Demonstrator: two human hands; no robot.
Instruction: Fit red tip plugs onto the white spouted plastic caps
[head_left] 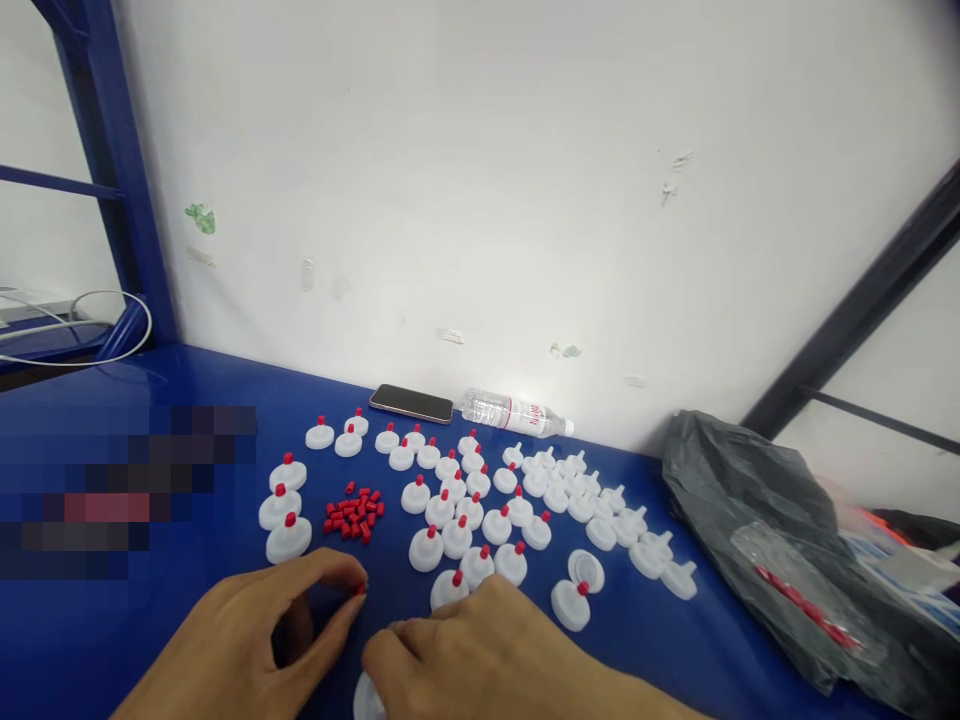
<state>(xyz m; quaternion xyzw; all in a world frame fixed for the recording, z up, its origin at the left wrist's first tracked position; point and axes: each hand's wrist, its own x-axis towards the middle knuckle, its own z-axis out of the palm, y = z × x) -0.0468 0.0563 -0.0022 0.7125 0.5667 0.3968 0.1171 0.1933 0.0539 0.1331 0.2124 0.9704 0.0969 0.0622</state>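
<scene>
At the bottom centre, the left hand (255, 640) pinches a red cap (360, 589) while the right hand (480, 650) closes over a white lid (369, 700); line the cap squarely over the spout before pressing.

Bright, even overhead light; soft glare on blue table (187, 385) far left, faint shadows under near hands, pixelated block at left, wide-angle bending at edges, slight softness throughout
</scene>
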